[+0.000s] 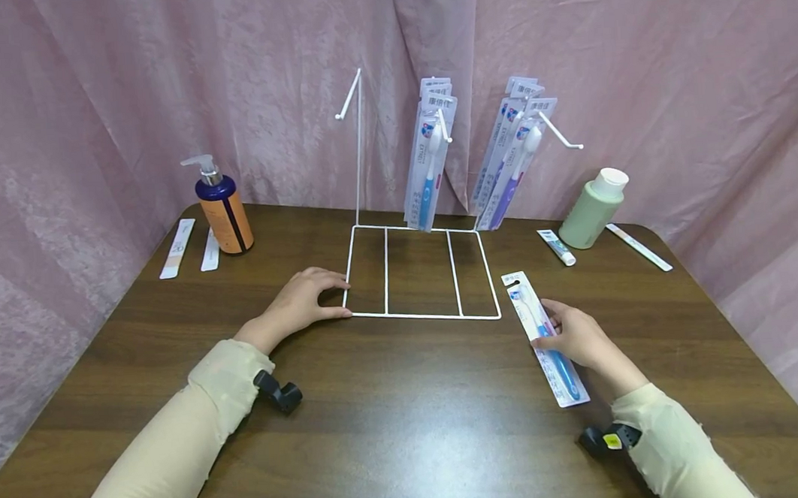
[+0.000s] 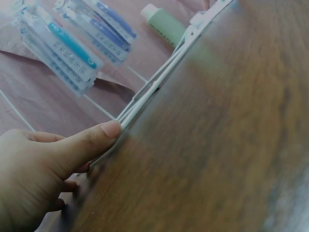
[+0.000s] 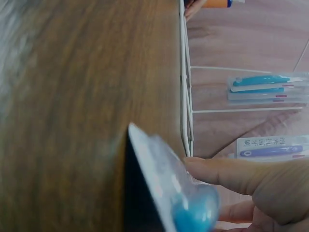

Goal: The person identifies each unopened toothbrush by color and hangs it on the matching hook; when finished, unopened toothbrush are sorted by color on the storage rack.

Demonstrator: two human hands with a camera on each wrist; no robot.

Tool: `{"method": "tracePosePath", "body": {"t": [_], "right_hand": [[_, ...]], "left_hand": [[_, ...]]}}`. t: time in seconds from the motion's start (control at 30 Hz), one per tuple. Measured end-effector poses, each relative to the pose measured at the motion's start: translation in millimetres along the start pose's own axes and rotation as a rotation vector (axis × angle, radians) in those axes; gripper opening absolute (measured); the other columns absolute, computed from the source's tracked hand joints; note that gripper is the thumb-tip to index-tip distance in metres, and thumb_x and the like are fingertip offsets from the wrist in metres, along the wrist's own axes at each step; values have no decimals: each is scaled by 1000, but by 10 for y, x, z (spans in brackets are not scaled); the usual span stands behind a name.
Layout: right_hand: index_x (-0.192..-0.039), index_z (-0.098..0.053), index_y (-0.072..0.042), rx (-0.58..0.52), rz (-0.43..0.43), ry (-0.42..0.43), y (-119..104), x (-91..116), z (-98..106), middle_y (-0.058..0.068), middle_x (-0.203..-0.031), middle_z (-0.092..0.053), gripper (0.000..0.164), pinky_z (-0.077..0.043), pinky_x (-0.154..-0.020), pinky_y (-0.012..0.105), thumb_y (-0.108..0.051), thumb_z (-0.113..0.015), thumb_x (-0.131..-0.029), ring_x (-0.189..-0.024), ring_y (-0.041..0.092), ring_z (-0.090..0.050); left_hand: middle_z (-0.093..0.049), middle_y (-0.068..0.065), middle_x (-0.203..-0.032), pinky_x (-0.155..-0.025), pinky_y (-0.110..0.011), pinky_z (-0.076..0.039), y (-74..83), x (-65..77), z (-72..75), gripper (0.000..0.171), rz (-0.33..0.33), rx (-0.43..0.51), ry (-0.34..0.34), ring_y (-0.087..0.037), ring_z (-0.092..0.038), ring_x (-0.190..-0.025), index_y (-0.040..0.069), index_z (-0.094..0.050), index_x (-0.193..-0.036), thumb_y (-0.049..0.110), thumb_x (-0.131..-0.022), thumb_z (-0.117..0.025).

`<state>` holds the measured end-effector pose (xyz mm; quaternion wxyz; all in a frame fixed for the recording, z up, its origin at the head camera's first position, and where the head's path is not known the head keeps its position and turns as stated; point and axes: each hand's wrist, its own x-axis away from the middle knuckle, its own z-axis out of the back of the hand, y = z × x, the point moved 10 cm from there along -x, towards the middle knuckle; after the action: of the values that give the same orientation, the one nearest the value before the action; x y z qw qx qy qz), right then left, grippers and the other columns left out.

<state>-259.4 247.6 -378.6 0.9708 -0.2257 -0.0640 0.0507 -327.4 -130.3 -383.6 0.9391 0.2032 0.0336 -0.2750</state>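
Note:
A packaged toothbrush [image 1: 546, 339] with a blue handle is gripped by my right hand [image 1: 574, 334], thumb on one edge and fingers on the other. In the right wrist view its clear blister [image 3: 193, 208] faces the thumb, and a dark shadow lies under the card. A white wire rack [image 1: 423, 315] stands on the table; my left hand [image 1: 302, 299] holds its front left corner, thumb [image 2: 108, 130] against the wire. Toothbrush packs hang on the middle hook [image 1: 428, 157] and on the right hook [image 1: 512, 156]. The left hook [image 1: 348, 94] is bare.
On the left stand an orange pump bottle [image 1: 224, 217] and two slim white packets [image 1: 178, 249]. At right are a green bottle [image 1: 592, 212], a small tube [image 1: 557, 247] and a thin white strip [image 1: 639, 247]. A pink curtain [image 1: 283, 97] hangs behind the wooden table [image 1: 393, 400].

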Motion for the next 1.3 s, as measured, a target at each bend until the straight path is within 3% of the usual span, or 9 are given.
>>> {"method": "tracePosePath", "body": {"t": [0.27,0.5,0.67,0.93,1.03,1.17,1.3], "right_hand": [[-132,-48,12,-33,-1,59,2,41,88,17,-91,-65,67,-44,-63,29,-17,-76,-79,-77,21,-59],[-137,-42,8,-96,17,153,-53,126,377,22,-100,-64,67,-47,-64,26,-13,-74,-82,-83,24,-59],[-139,-42,5,-120,65,254,-130,190,677,21,-98,-64,67,-44,-61,19,-13,-74,-83,-78,13,-54],[-141,-43,-2,-151,88,407,-250,326,1140,23,-100,-66,68,-43,-58,10,-15,-76,-82,-71,-16,-47],[-142,-43,-5,-169,82,467,-294,403,1310,5,-93,-65,69,-41,-58,8,-16,-75,-83,-70,-19,-47],[-144,-43,-10,-189,67,551,-366,527,1515,-22,-87,-53,70,-40,-60,5,-16,-75,-83,-70,-20,-49],[-144,-43,-14,-238,61,663,-457,656,1668,-24,-86,-50,72,-41,-62,1,-11,-76,-81,-71,-17,-51]], "left_hand": [[-61,-9,-133,-109,-54,-35,16,5,19,53,-6,1,7,-32,-49,-128,13,-67,-120,44,-78,-76],[-61,-9,-133,-109,-54,-34,15,5,5,53,-6,8,11,-31,-49,-128,14,-67,-120,45,-78,-76],[-61,-8,-133,-110,-54,-34,18,13,16,53,-5,7,15,-31,-49,-128,14,-67,-120,44,-78,-76],[-61,-9,-134,-109,-54,-34,20,16,15,52,-8,6,17,-31,-49,-128,14,-67,-120,44,-78,-76],[-60,-9,-134,-109,-54,-34,19,18,14,52,-6,11,15,-31,-49,-128,14,-67,-120,44,-78,-76],[-60,-9,-134,-109,-54,-34,22,17,19,52,-5,10,14,-31,-49,-128,14,-67,-120,44,-78,-76],[-61,-9,-134,-109,-54,-35,28,16,29,52,-7,7,15,-31,-49,-128,13,-67,-120,43,-78,-76]]}}
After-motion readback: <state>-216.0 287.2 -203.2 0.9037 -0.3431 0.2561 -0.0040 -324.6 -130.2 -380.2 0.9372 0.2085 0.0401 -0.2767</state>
